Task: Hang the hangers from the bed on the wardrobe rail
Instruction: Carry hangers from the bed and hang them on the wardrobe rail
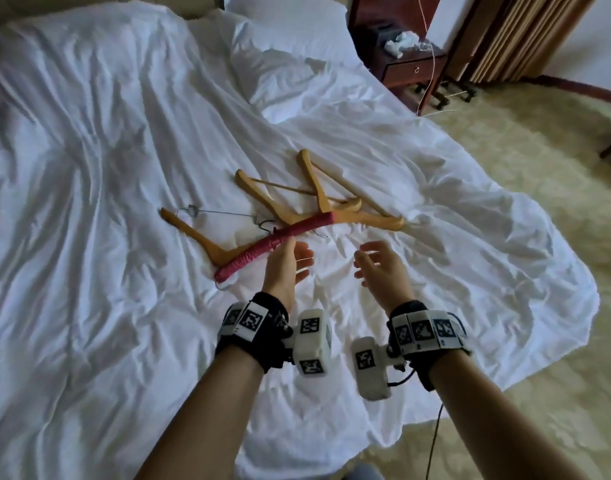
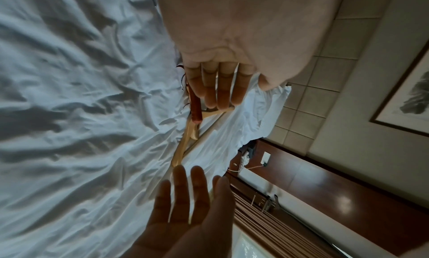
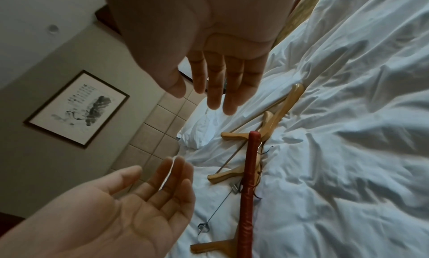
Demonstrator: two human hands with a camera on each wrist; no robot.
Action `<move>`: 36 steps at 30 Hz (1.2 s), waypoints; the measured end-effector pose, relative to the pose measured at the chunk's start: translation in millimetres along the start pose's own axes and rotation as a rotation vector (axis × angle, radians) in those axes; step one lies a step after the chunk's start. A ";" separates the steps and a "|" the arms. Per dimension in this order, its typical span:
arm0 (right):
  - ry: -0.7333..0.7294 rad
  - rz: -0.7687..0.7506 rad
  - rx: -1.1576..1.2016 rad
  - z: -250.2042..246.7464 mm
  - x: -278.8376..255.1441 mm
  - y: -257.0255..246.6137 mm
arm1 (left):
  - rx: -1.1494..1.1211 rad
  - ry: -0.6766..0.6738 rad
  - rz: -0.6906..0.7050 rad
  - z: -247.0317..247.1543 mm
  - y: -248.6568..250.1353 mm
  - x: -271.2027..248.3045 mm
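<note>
Over the near edge of the bed point(image 1: 89, 306) both my hands hover with palms turned toward each other and nothing in either. My right hand point(image 1: 380, 268) has its fingers spread and loosely bent, short of the pile and touching none of it. My left hand point(image 1: 290, 265) reaches a little further, fingers straight and slightly apart; its tips sit at the red padded hanger point(image 1: 280, 239), though I cannot tell from here whether they touch it or hang just above. That red one lies across the top of the heap. Under and beyond it are the wooden hangers point(image 1: 318, 192), tangled at angles, and to the left a wire clip bar point(image 1: 224, 213) lies on the sheet. I judge the job barely begun: every hanger I can see lies on the bed, none is lifted, and the wardrobe rail is not in view
</note>
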State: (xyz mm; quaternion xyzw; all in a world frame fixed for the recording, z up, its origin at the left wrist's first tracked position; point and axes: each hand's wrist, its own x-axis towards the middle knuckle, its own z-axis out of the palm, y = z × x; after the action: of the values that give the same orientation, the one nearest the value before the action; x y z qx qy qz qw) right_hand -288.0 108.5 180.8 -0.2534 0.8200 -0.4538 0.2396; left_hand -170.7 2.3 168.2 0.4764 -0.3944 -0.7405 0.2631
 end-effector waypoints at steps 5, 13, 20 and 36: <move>-0.037 0.010 -0.084 0.4 69.5 15.3 | 0.050 0.079 -0.041 26.4 -4.0 64.6; -0.181 0.058 -0.261 5.7 188.7 72.5 | 0.198 0.275 -0.143 47.1 -31.0 150.8; -0.284 -0.014 -0.447 14.4 289.0 121.7 | 0.515 0.404 -0.106 62.1 -43.5 217.5; -0.546 0.022 -0.869 83.6 387.6 168.0 | 1.093 0.291 -0.352 -7.3 -84.3 327.8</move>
State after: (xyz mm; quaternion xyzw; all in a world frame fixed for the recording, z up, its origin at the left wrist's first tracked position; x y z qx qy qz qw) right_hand -562.5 -111.7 -67.3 -0.4301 0.8432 0.0143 0.3223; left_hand -298.8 -204.6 -67.1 0.6977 -0.5934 -0.3896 -0.0960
